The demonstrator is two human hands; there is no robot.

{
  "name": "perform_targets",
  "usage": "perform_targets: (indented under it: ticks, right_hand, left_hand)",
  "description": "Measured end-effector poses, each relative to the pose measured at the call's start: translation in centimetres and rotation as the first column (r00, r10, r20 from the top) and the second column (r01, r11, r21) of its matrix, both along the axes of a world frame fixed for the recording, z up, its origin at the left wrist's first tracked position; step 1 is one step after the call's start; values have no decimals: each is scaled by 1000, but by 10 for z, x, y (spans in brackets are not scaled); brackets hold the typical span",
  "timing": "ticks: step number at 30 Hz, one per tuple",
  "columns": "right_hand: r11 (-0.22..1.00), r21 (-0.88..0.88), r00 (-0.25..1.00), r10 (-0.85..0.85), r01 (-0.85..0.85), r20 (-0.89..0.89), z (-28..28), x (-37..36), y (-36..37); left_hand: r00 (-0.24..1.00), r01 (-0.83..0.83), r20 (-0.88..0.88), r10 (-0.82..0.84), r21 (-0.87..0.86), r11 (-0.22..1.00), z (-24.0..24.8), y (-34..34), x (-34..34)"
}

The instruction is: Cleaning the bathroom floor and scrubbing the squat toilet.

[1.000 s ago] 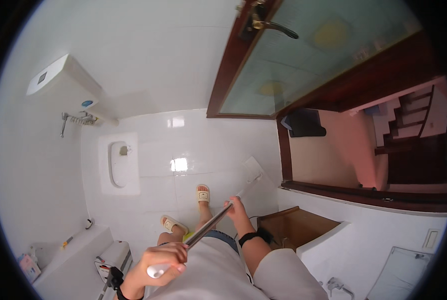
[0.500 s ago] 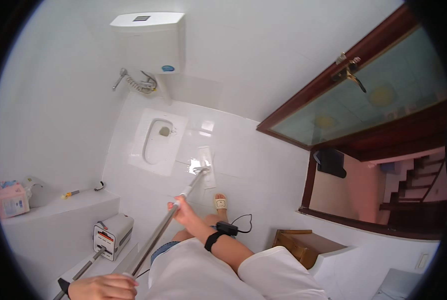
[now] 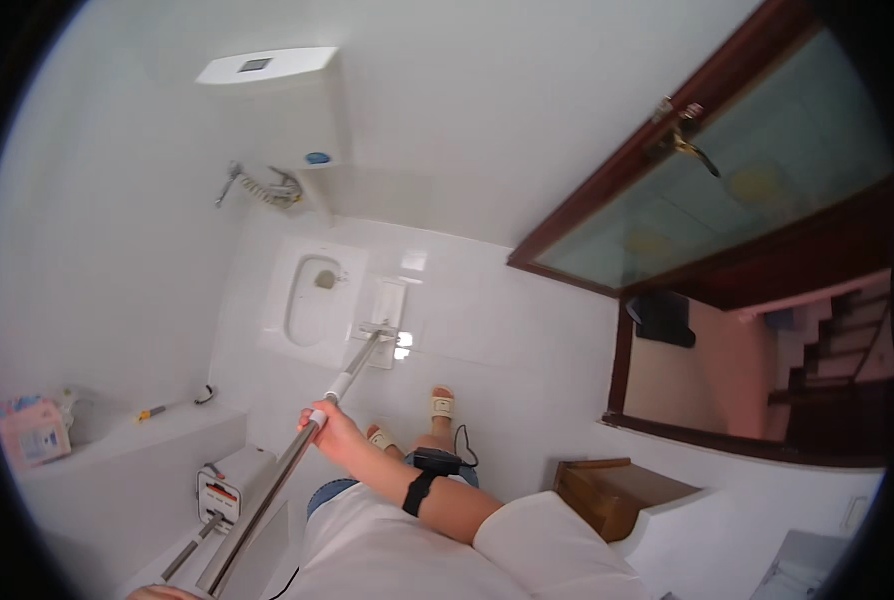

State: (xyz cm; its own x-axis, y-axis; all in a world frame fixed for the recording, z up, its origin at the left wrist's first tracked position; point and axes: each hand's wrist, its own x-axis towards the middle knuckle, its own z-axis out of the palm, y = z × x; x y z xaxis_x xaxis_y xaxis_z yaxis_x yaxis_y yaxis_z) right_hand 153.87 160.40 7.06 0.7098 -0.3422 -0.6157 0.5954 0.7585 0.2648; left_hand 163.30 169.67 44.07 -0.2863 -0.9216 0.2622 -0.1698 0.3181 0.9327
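A flat mop with a long metal pole [image 3: 267,487] slants across the floor. Its white rectangular head [image 3: 392,300] lies flat on the tiles, just right of the squat toilet [image 3: 292,310]. My right hand [image 3: 334,432] is closed around the pole at its white collar. At the bottom edge, only a sliver of my left hand [image 3: 163,593] shows beside the pole's upper end, where it grips; its fingers are mostly cut off. A black strap with a small dark device sits on my right forearm.
A white mop bucket [image 3: 235,490] with another pole stands by the ledge [image 3: 157,440] at left. A pink package [image 3: 35,432] lies on the ledge. A hose sprayer [image 3: 262,188] hangs below the cistern [image 3: 272,105]. Right are a glass door [image 3: 717,190] and a wooden stool [image 3: 617,495].
The mop head has slid left toward the squat toilet. Both my hands have shifted left with the pole, and the left has dropped mostly out of the picture. My other slipper has come into view.
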Motion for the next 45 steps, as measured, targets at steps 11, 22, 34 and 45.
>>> perform_targets:
  ticks: [11, 22, 34, 45]
  right_hand:
    - [817, 26, 729, -499, 576, -468, -105, -324, -60]
    - [824, 170, 629, -261, 540, -733, -204, -452, -67]
    - [974, 119, 903, 222, -190, -369, -83, -73, -88]
    - [727, -141, 711, 579, -672, -398, -56, 41, -99]
  left_hand:
    - [856, 517, -177, -485, 315, 796, -109, -171, -137]
    - [798, 602, -319, -511, 395, 694, -209, -219, -194]
    - [965, -123, 263, -25, 531, 839, -6, -111, -57]
    - [767, -433, 606, 210, 247, 867, 5, -106, -107]
